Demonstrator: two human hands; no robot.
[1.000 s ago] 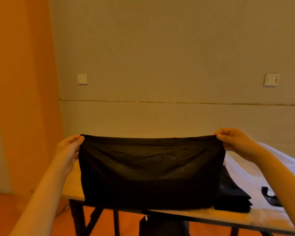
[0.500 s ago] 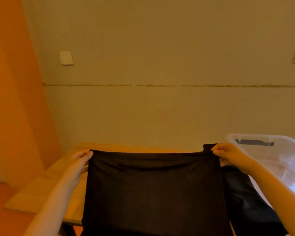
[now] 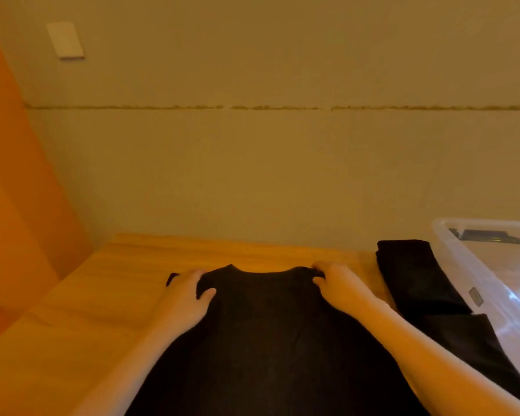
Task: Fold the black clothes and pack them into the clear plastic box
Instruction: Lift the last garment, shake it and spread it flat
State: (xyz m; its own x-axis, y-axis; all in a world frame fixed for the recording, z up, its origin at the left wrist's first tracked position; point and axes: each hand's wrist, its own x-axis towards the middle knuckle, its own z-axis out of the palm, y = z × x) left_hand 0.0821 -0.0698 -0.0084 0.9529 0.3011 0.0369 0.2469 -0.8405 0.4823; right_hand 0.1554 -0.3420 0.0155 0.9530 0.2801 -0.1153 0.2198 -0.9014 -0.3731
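Black garment lies flat on the wooden table, long axis running away from the viewer, its scooped far edge toward the wall; the near end is cut off by the frame. Left hand and right hand pinch its far corners. Folded black clothes touch the clear plastic box, both partly out of view.

Black garment no longer held up in the air; now laid flat on the table; left hand and right hand lowered onto its far corners.
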